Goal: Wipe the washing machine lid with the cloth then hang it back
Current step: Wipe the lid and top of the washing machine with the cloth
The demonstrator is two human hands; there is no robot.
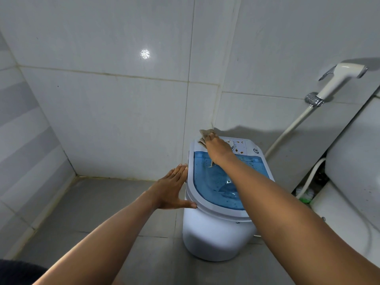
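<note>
Right hand (pixel 217 148) is out at the far left corner of the washing machine (pixel 218 229), fingers curled around a beige cloth (pixel 206 135) and pressing it down where the white control panel (pixel 242 146) meets the blue lid (pixel 216 182). A loose end of cloth trails under the wrist onto the lid. Left hand (pixel 171 189) lies flat and open against the machine's left rim, fingers straight, thumb touching the near edge, holding nothing. Bare grey floor (pixel 115 202) spreads wide to the left. On the right it's tight: the toilet (pixel 353 171) sits just beside the machine, a sprayer (pixel 339 79) and hose on the wall above.
</note>
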